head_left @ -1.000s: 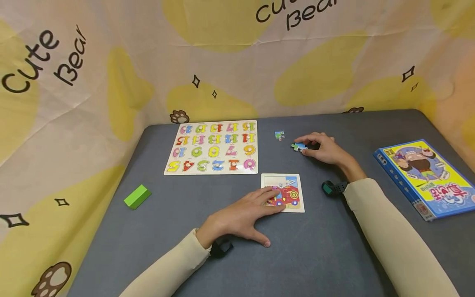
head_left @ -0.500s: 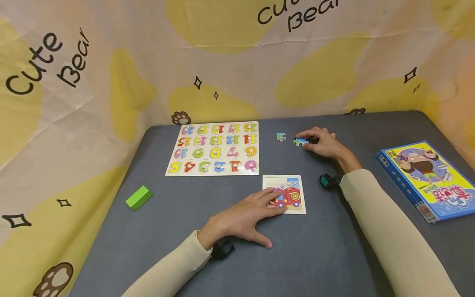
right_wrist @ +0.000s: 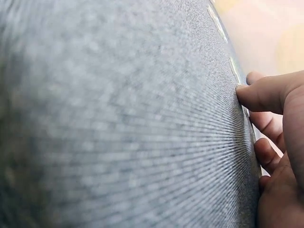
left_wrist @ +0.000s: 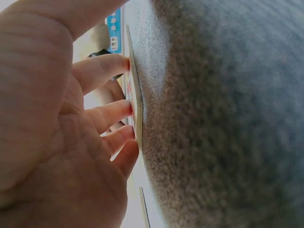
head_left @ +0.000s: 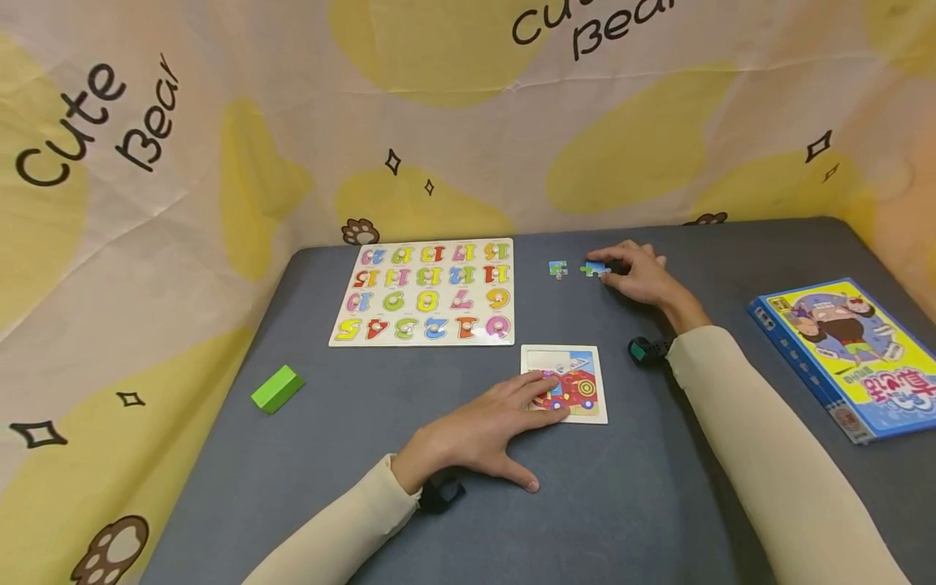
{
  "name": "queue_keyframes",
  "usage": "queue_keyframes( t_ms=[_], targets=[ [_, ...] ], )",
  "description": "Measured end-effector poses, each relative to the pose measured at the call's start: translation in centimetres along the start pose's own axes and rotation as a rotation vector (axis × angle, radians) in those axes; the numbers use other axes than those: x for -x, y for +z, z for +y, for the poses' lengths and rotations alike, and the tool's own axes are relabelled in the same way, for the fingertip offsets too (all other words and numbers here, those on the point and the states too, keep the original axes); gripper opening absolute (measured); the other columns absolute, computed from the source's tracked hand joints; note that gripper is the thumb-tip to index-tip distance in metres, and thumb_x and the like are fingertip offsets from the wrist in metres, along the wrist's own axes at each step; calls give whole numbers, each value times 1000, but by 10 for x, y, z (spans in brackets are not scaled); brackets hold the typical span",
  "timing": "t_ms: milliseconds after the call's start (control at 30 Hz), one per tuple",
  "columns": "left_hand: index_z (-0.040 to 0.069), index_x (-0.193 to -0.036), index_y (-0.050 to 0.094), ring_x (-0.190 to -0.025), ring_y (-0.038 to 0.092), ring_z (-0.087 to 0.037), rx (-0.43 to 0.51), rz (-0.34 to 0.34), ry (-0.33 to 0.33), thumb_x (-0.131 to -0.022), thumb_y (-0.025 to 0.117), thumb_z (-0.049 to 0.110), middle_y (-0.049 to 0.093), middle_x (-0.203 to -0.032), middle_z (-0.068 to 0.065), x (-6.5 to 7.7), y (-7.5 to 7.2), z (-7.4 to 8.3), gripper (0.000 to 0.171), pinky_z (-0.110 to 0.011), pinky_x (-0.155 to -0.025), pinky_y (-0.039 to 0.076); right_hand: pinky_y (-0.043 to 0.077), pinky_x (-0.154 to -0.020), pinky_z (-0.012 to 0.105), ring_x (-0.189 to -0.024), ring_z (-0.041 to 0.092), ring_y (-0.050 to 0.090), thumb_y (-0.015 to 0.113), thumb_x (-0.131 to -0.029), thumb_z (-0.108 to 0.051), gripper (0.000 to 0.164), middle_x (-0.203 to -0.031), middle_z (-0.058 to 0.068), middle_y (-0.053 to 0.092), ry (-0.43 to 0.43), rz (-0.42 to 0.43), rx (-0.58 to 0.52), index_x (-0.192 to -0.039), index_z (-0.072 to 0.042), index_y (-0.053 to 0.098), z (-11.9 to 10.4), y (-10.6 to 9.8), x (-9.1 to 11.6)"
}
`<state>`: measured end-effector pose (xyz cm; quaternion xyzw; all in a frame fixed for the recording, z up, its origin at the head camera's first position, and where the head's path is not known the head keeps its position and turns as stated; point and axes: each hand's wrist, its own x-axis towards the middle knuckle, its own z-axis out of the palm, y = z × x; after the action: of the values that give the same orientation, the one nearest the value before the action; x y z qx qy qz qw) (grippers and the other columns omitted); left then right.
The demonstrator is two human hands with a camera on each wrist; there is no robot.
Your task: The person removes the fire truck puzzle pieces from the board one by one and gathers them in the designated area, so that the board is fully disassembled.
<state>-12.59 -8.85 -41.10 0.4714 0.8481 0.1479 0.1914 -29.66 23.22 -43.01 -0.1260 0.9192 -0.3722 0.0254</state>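
Observation:
My right hand (head_left: 639, 275) pinches a blue and green jigsaw piece (head_left: 594, 269) between thumb and fingers, at the back of the table. Its thumb (right_wrist: 259, 95) shows at the piece's edge in the right wrist view. Just left of it lies a smaller jigsaw piece (head_left: 558, 268), a narrow gap between them. Nearer the front, my left hand (head_left: 486, 426) rests with spread, mostly straight fingers on a small framed puzzle (head_left: 600, 382) picturing a red vehicle. Its fingertips touch the board (left_wrist: 137, 102) in the left wrist view. The fingers cover the picture's left part.
A number puzzle board (head_left: 422, 335) with colourful numerals lies at the back left. A green block (head_left: 278, 389) sits near the left side. At the right is a blue and yellow box (head_left: 841, 357). A patterned cloth (head_left: 453, 122) hangs behind the dark grey table (head_left: 366, 406).
My right hand has slid the jigsaw piece toward the back of the table, level with the smaller piece. The left hand stays on the framed puzzle.

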Motion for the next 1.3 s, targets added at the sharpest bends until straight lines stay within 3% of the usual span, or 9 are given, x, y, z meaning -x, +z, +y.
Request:
queue_keyframes(
  t_ms=[267,600,1300],
  targets=[
    [32,-160,32,-160,9,-25,5,-9,-13,-80,82,56,14,-172,0,1,-1,1,97,-49,-126,22,9,-97,61,-118,41,33,72,-95,-18,37,-133,21,53,8,90,6,-130,-8,68,5,-1,3],
    [31,-160,33,-160,10,-25,-20,-3,-1,-80,81,57,15,-172,-1,0,-2,1,97,-47,-126,22,8,-97,61,-121,43,31,71,-96,-18,31,-130,22,52,28,97,19,-124,-6,72,4,-1,2],
    [30,-160,34,-160,10,-26,-4,-12,-11,-79,83,55,15,-172,-2,1,-4,3,97,-47,-126,21,9,-93,59,-116,43,32,69,-97,-21,33,-127,22,53,39,134,37,-127,-8,71,-1,4,1]
  ],
)
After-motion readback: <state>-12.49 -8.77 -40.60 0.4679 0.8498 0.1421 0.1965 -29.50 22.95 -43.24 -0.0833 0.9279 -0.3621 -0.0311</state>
